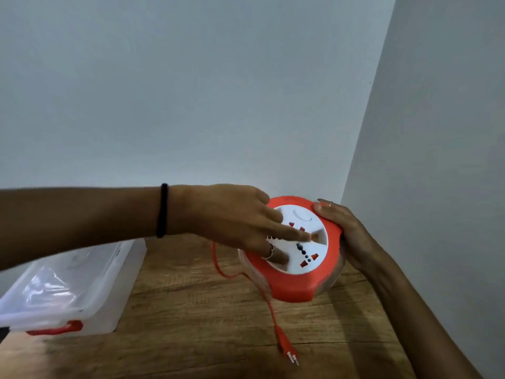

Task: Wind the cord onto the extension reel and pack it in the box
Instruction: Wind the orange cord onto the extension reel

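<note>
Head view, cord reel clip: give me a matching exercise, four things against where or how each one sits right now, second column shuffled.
Things:
1. plug
2. plastic box
3. left hand
4. right hand

States:
A. grips the reel's far right rim
B. lies on the wooden table, cord trailing to it
C. fingers pressed into the white socket face
D. stands at the table's left edge, lid on

Pairs: 1-B, 2-D, 3-C, 4-A
</note>
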Demonstrator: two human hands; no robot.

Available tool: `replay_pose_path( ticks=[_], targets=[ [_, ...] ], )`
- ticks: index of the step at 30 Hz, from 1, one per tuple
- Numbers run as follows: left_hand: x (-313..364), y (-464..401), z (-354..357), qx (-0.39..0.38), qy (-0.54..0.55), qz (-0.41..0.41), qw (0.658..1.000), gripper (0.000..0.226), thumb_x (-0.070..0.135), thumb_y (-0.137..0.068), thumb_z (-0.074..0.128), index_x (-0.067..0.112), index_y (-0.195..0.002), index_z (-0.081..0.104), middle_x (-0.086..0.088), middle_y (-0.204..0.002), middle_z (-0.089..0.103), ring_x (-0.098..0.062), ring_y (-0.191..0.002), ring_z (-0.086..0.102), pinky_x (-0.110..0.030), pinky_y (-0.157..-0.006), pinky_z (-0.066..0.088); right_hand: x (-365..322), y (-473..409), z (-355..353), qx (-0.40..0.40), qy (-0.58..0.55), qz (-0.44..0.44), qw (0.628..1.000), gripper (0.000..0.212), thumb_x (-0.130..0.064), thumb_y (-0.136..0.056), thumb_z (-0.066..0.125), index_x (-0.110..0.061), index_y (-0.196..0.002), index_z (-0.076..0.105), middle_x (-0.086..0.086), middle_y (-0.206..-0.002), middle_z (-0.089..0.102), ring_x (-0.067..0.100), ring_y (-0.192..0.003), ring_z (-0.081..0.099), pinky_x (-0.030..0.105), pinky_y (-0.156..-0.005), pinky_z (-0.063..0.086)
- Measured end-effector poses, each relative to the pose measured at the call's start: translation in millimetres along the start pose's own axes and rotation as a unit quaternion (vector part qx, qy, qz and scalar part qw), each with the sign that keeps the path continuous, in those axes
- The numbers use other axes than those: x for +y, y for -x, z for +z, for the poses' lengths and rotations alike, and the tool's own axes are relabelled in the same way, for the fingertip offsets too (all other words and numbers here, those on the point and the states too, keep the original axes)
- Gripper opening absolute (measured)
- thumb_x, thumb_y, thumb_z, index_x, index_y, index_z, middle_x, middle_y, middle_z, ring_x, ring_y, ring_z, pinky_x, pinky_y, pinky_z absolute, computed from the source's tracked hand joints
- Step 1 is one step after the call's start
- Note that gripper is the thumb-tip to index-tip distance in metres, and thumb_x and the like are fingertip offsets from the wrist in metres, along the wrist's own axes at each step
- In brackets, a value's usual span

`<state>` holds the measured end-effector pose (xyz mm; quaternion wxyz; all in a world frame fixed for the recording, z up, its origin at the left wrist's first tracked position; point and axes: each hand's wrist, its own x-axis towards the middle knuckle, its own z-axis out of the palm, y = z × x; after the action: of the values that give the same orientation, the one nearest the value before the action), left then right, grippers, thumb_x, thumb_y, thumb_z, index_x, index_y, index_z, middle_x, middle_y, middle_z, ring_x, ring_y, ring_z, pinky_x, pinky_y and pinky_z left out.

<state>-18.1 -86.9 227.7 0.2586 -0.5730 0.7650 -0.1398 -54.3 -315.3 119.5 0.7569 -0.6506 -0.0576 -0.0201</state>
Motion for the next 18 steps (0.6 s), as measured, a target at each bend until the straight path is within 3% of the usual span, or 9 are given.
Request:
replay_pose_path(
  ticks=[1,5,7,9,11,12,15,18],
  targets=[
    [3.2,4.9,5.1,0.045,-0.032,-0.051,0.997,0.047,0.009,-0.087,0.037,0.024,-0.126,0.058,-0.01,-0.134,0.057,-0.023,-0.082,0.066,-0.026,-0.049,0.048,-1.2,1.3,-0.3,0.019,-0.004,-0.011,1.0,0.054,-0.043,-0.071,0.074,0.002,-0.096,0.059,0.021,-0.089,0.053,0.028,-0.076,0.053,0.033,-0.066,0.045],
    [36.3,-5.3,20.0,0.042,0.044,-0.263,0.963,0.046,0.025,-0.09,0.046,0.03,-0.136,0.042,-0.003,-0.115,0.065,-0.025,-0.068,0.069,-0.027,-0.04,0.046,-3.1,0.8,2.7,0.065,-0.013,-0.029,0.997,0.045,-0.033,-0.082,0.061,0.006,-0.105,0.061,0.019,-0.095,0.065,0.028,-0.082,0.061,0.037,-0.075,0.049],
    [43.2,-10.2,21.9,0.051,0.064,-0.346,0.935,0.046,0.036,-0.092,0.048,0.03,-0.137,0.044,-0.005,-0.12,0.064,-0.025,-0.067,0.07,-0.024,-0.041,0.039,-6.4,0.4,7.8,0.082,0.004,-0.028,0.996,0.047,-0.037,-0.081,0.061,0.005,-0.104,0.061,0.019,-0.096,0.065,0.031,-0.084,0.06,0.042,-0.078,0.046],
    [42.4,-18.2,20.5,0.056,0.061,-0.416,0.906,0.051,0.038,-0.094,0.048,0.03,-0.143,0.036,-0.006,-0.14,0.051,-0.028,-0.084,0.07,-0.028,-0.051,0.043,-8.7,0.2,13.0,0.091,0.026,-0.024,0.995,0.048,-0.042,-0.078,0.063,0.001,-0.099,0.063,0.016,-0.092,0.064,0.03,-0.083,0.059,0.043,-0.077,0.043],
    [44.8,-22.7,20.5,0.026,0.056,-0.444,0.894,0.056,0.037,-0.096,0.045,0.031,-0.148,0.025,-0.005,-0.15,0.036,-0.031,-0.099,0.065,-0.03,-0.062,0.043,-9.5,-0.5,17.7,0.092,0.037,-0.025,0.995,0.035,-0.041,-0.078,0.062,-0.008,-0.088,0.066,0.011,-0.083,0.065,0.026,-0.076,0.06,0.039,-0.073,0.043],
    [46.0,-23.2,20.1,0.039,0.05,-0.448,0.892,0.058,0.036,-0.095,0.049,0.031,-0.148,0.027,-0.006,-0.148,0.039,-0.031,-0.098,0.064,-0.03,-0.061,0.044,-9.1,-1.0,19.3,0.091,0.04,-0.025,0.995,0.027,-0.04,-0.078,0.062,-0.013,-0.083,0.065,0.007,-0.078,0.064,0.022,-0.072,0.059,0.036,-0.069,0.043],
    [46.0,-19.7,26.7,0.045,0.032,-0.419,0.906,0.065,0.024,-0.073,0.075,0.027,-0.133,0.053,-0.013,-0.119,0.064,-0.031,-0.067,0.067,-0.027,-0.043,0.048,-8.2,-0.8,24.3,0.089,0.055,-0.019,0.994,0.023,-0.04,-0.078,0.062,-0.017,-0.076,0.06,0.003,-0.071,0.062,0.02,-0.066,0.058,0.033,-0.063,0.042],
    [39.2,-19.8,38.1,0.068,0.043,-0.386,0.919,0.078,0.014,-0.058,0.083,0.026,-0.131,0.057,-0.014,-0.091,0.069,-0.03,-0.05,0.063,-0.029,-0.034,0.048,-7.7,-0.2,27.6,0.084,0.059,-0.015,0.995,0.026,-0.04,-0.079,0.062,-0.015,-0.081,0.06,0.009,-0.076,0.06,0.027,-0.073,0.057,0.039,-0.071,0.042]
  ],
)
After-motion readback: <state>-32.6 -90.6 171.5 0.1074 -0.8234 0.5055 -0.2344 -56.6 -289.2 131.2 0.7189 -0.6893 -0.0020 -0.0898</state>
